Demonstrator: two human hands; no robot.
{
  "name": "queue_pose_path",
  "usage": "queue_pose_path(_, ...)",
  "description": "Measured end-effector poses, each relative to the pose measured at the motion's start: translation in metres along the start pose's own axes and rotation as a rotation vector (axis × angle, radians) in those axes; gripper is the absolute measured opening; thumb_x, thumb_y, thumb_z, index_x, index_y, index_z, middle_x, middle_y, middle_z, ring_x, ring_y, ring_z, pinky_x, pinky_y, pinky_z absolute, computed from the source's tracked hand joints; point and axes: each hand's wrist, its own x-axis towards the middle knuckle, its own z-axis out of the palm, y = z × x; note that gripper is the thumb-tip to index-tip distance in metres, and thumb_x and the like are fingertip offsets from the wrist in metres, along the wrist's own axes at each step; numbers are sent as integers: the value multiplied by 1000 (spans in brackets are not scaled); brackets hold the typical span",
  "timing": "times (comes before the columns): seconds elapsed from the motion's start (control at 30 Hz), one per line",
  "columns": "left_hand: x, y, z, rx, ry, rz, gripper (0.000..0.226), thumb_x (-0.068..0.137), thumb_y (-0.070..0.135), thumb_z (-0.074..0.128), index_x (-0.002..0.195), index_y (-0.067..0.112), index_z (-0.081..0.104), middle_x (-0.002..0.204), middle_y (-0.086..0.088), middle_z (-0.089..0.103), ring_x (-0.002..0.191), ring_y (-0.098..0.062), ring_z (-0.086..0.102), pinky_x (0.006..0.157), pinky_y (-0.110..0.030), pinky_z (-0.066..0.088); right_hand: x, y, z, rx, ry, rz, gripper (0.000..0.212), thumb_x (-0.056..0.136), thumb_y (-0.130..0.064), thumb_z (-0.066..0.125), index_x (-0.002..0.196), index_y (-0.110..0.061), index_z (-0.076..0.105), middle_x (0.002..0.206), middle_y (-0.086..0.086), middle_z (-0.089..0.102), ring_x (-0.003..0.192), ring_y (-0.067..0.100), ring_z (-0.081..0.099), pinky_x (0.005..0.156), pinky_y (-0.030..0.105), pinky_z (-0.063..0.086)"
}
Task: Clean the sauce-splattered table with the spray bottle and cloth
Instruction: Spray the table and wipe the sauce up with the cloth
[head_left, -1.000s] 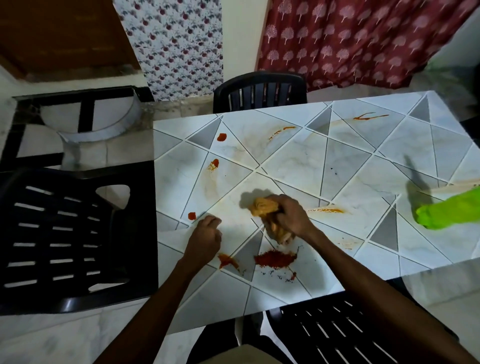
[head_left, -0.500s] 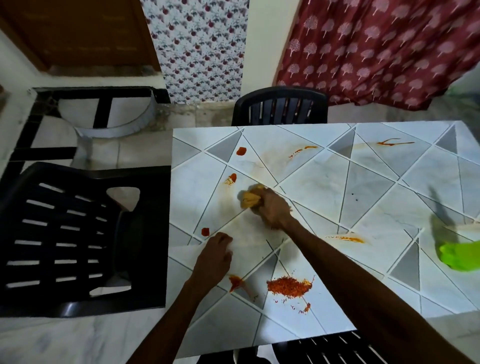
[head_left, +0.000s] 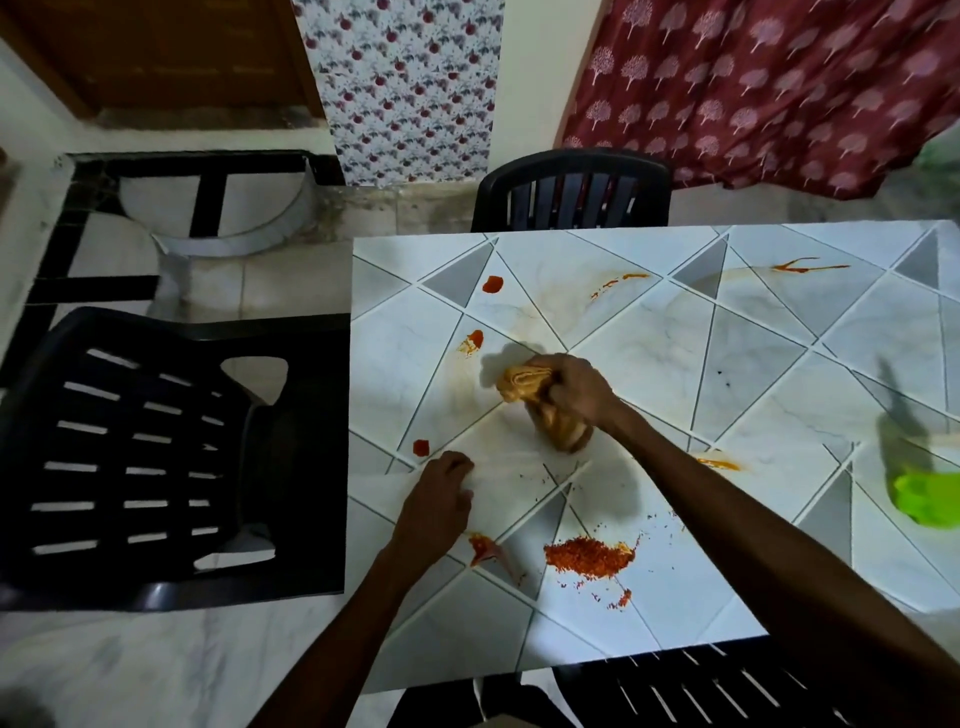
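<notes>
My right hand (head_left: 576, 387) grips a bunched tan cloth (head_left: 524, 384) and presses it onto the white patterned table (head_left: 675, 364), near its left middle. My left hand (head_left: 439, 499) rests on the tabletop with fingers curled, holding nothing, near the left edge. Red sauce spots (head_left: 492, 284) lie left of and beyond the cloth, and a heap of red flakes (head_left: 589, 555) lies near the front edge. Orange streaks (head_left: 810, 267) mark the far side. A bright green spray bottle (head_left: 927, 493) stands at the right edge, blurred and partly cut off.
A black plastic chair (head_left: 156, 452) stands against the table's left side. Another black chair (head_left: 571, 189) is at the far side, and a third (head_left: 701, 686) is under the near edge. Red and floral curtains hang behind.
My right hand dragged the cloth away from the red flakes towards the far left, then back a little. My left hand stayed in place on the table.
</notes>
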Motion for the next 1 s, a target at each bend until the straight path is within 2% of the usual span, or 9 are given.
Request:
queue_pose_path(0.17, -11, 0, 0, -19, 50, 12, 38, 94, 9, 52, 131, -1, 56, 135, -16, 52, 127, -29, 49, 112, -38, 39, 3, -17, 38, -141, -125, -108, 47, 88, -24, 62, 134, -16, 64, 139, 17, 61, 127, 35, 57, 102, 32, 42)
queue_pose_path(0.3, -25, -6, 1, -39, 121, -45, 43, 91, 8, 40, 129, -3, 58, 132, -19, 54, 124, -31, 51, 111, -41, 40, -29, -5, 79, -328, -198, -205, 49, 91, -19, 63, 139, -26, 60, 141, 14, 56, 125, 37, 55, 99, 45, 46)
queue_pose_path(0.5, -44, -12, 0, -18, 165, -98, 41, 91, 5, 40, 126, -4, 58, 128, -21, 56, 119, -34, 53, 107, -43, 44, -84, 28, 92, -544, -336, -312, 44, 92, -22, 63, 133, -37, 62, 144, 2, 54, 123, 32, 53, 99, 41, 42)
queue_pose_path(0.63, -56, -18, -1, -11, 197, -117, 34, 92, 0, 46, 122, -4, 60, 125, -22, 58, 118, -35, 55, 106, -48, 45, -85, 29, 73, -566, -317, -245, 32, 94, -16, 60, 126, -21, 65, 124, 8, 64, 118, 30, 61, 97, 40, 47)
queue_pose_path(0.67, -59, -20, -2, -24, 207, -126, 33, 92, -5, 48, 122, -3, 60, 125, -20, 58, 118, -33, 56, 108, -42, 44, -83, 24, 67, -518, -290, -229, 33, 94, -14, 59, 126, -19, 66, 121, 10, 65, 116, 31, 62, 94, 39, 49)
queue_pose_path(0.73, -68, -21, -3, -51, 239, -151, 36, 89, -14, 51, 122, -4, 60, 123, -19, 59, 116, -27, 55, 109, -18, 35, -82, 5, 60, -346, -224, -182, 43, 89, -26, 57, 131, -21, 66, 123, 13, 66, 115, 32, 62, 95, 39, 51)
queue_pose_path(0.8, -78, -19, -7, -85, 290, -178, 37, 88, -17, 52, 121, -4, 61, 121, -19, 60, 112, -16, 53, 103, 0, 26, -78, -17, 63, -195, -150, -192, 60, 78, -36, 49, 133, -19, 65, 129, 14, 67, 118, 32, 62, 100, 37, 48)
queue_pose_path(0.87, -88, -17, -9, -113, 334, -216, 34, 90, -15, 52, 120, -3, 62, 119, -16, 61, 110, -8, 50, 99, 4, 26, -68, -36, 78, -136, -152, -228, 61, 78, -34, 50, 134, -17, 65, 135, 13, 65, 125, 31, 59, 106, 36, 46)
queue_pose_path(1.0, -107, -21, -11, -165, 399, -346, 37, 88, -15, 53, 121, -3, 62, 117, -18, 62, 109, -21, 56, 96, -6, 31, -50, -67, 117, -246, -230, -261, 50, 88, -27, 62, 138, -28, 62, 131, 15, 65, 120, 36, 62, 100, 44, 52)
